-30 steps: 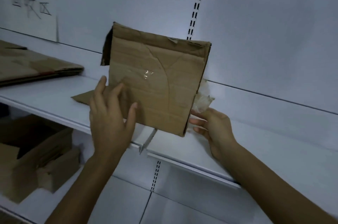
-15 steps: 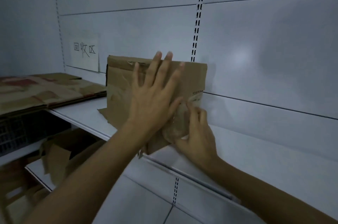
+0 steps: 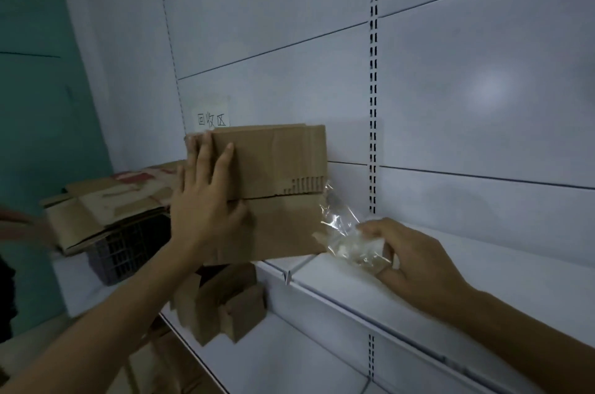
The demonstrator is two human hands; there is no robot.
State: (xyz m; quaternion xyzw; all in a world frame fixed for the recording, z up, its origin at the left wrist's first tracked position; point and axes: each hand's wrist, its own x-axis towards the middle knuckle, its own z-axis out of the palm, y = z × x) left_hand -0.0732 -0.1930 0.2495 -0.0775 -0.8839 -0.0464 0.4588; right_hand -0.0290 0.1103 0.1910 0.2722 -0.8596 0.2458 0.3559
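The flattened cardboard box [image 3: 283, 168] stands on edge at the front lip of the white shelf [image 3: 434, 303], its face toward the camera. The left hand [image 3: 206, 210] lies flat against its left half with fingers straight and spread, bracing it upright. The right hand [image 3: 415, 261] is curled around a crumpled clear plastic strip [image 3: 341, 229], probably packing tape, which runs from the fingers up to the box's right edge and appears to cling there. The step in hand looks like stripping that plastic from the cardboard. To do it well, the bracing palm should press toward the back panel so the box cannot slide off the lip, while the pull goes low and sideways along the edge rather than straight out, which would likely tear the paper face or snap the film. A grip closer to the box would give more control. A stack of flattened cardboard [image 3: 106, 200] on a dark crate [image 3: 128, 248] sits just to the left, under a handwritten paper label [image 3: 212, 113].
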